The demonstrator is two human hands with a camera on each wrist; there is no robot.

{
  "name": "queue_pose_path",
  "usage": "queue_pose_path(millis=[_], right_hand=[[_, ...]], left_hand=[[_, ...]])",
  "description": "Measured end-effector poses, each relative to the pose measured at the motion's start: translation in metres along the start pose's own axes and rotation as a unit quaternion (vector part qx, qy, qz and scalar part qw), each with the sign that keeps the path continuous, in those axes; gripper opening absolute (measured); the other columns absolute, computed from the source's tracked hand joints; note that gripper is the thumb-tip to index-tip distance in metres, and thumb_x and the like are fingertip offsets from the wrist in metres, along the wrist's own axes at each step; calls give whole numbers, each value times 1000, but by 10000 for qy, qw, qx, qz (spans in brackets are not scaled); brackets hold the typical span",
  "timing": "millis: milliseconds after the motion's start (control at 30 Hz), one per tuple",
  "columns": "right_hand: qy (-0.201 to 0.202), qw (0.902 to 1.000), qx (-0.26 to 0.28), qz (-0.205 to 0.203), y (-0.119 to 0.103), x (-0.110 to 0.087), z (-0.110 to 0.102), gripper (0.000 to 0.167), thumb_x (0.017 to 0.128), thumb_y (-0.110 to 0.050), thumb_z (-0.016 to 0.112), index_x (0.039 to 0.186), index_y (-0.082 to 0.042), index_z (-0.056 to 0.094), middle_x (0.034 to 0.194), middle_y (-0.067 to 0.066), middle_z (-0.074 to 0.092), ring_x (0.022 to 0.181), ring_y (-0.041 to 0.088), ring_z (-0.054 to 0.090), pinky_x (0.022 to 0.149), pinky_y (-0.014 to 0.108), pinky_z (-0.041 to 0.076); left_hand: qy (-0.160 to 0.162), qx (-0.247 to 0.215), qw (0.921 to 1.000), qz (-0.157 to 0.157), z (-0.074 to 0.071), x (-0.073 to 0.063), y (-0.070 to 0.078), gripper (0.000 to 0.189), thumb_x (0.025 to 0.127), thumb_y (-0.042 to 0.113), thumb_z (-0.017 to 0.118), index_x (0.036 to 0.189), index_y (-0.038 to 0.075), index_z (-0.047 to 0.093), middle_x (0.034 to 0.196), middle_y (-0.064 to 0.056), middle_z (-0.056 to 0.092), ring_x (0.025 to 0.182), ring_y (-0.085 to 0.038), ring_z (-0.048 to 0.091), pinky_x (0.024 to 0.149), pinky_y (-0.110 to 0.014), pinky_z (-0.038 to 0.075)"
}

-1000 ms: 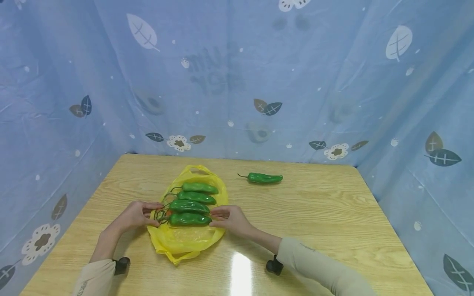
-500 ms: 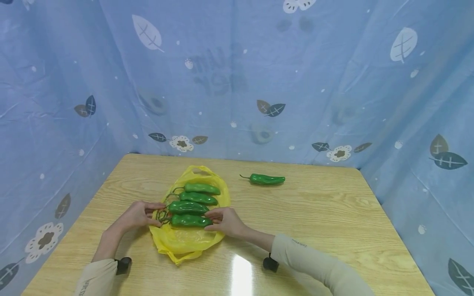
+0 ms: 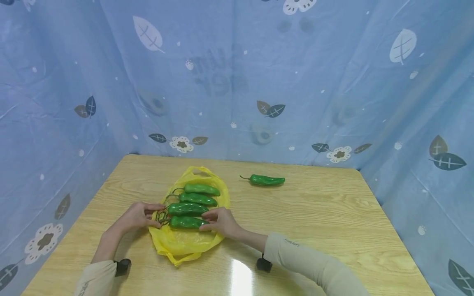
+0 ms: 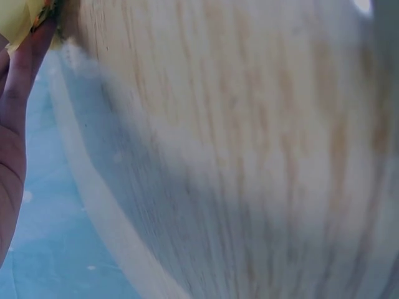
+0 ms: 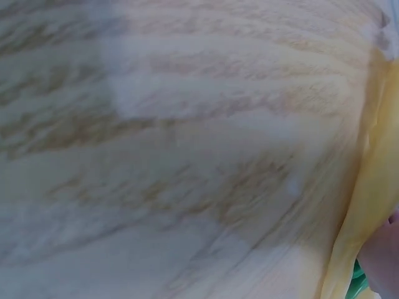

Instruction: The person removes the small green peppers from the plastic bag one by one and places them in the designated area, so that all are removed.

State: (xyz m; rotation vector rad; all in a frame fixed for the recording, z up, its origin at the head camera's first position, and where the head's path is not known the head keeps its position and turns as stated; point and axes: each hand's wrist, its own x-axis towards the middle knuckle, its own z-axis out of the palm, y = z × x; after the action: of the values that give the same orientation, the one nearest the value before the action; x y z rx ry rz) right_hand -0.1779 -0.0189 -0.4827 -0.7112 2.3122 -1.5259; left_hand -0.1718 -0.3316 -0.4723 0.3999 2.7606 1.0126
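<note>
Beige-sleeved left hand (image 3: 138, 216): at the left edge of the yellow, crumpled thin-plastic bag (image 3: 185, 243), thumb and fingers parted, with a tangle of thin dark strands (image 3: 161, 218) between them; no pinch is visible. Row of 4 long, glossy, dark-green peppers: all lie crosswise on the bag, stem ends toward its left edge. The farthest pepper (image 3: 202, 189) and the 2nd pepper (image 3: 198, 199) lie clear of the fingers; the 3rd pepper (image 3: 187, 209) and the nearest pepper (image 3: 186, 223) lie between the 2 hands. Beige-sleeved right hand (image 3: 221, 222): at the right edge of the bag, its digits at the tips of the 2 nearer peppers; whether they pinch or merely push cannot be told. Lone glossy, dark-green, long pepper (image 3: 266, 180): beyond and right of the bag, well apart from it, on the pale wood-grain table (image 3: 326, 222). Step in hand, as judged: squaring the nearer peppers into the row. The next move would call for light, even pressure at each end, without rucking the bag.
</note>
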Motion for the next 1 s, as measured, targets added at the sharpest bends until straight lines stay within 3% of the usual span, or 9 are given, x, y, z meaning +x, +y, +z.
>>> queue_pose_path(millis=[67,167,300,400,633,700,800,900,1000], right_hand=[[-23,10000,-89,39,-1,0,1,43,75,-10,82,112,6,68,111,17,69,97,25,67,83,21,56],[5,9997,-241,-5,-1,-1,3,44,73,-11,83,112,6,68,109,16,69,94,21,68,80,20,57],[-5,9979,-649,-39,-3,1,1,39,71,-12,85,105,3,72,99,11,72,83,11,67,72,16,55],[-143,9951,-979,62,-5,4,-2,35,70,-15,87,100,-1,75,93,6,74,79,6,66,68,13,53],[-609,9931,-967,259,-4,7,-23,32,73,-17,85,101,-4,75,97,3,74,87,10,69,74,15,55],[-681,9945,-779,163,-3,5,-30,32,74,-16,84,103,-4,75,100,4,73,91,13,69,77,17,56],[-633,9965,-550,66,1,2,-40,33,75,-17,84,106,-8,75,104,3,72,96,15,68,83,21,56],[-440,9986,-285,91,4,-2,-47,34,76,-20,83,107,-11,75,108,2,72,100,17,67,88,28,56],[-304,9995,1,115,7,-7,-53,35,79,-21,81,111,-12,73,113,2,70,108,19,64,95,33,53]], left_hand=[[-6,-13,10000,-30,1,0,0,63,71,26,85,125,1,64,58,7,25,50,-5,22,47,-20,21],[38,-33,10000,-17,1,0,0,63,71,26,85,125,0,64,59,7,25,50,-5,21,47,-21,20],[-12,-64,9999,-92,1,0,0,63,71,26,85,125,1,64,67,2,47,52,-5,24,47,-21,23],[-4,65,9999,-117,1,-1,1,63,71,28,85,124,2,65,93,-11,68,60,-4,37,52,-18,35],[-50,74,9998,-172,-1,0,3,62,72,26,85,124,2,64,62,-3,47,56,-6,34,50,-19,32],[3,154,9998,-118,-1,0,4,61,71,27,85,123,1,65,79,-13,65,63,-4,41,54,-17,39],[33,191,9998,-102,-2,-1,4,61,71,27,85,123,1,66,109,-22,67,68,-6,45,58,-17,42],[-28,75,9998,-160,-1,-2,4,63,71,28,85,124,1,65,110,-22,66,66,-11,44,57,-21,41],[-19,15,9999,-106,0,-3,4,63,70,28,86,123,0,65,118,-23,64,83,-22,61,71,-28,56]])
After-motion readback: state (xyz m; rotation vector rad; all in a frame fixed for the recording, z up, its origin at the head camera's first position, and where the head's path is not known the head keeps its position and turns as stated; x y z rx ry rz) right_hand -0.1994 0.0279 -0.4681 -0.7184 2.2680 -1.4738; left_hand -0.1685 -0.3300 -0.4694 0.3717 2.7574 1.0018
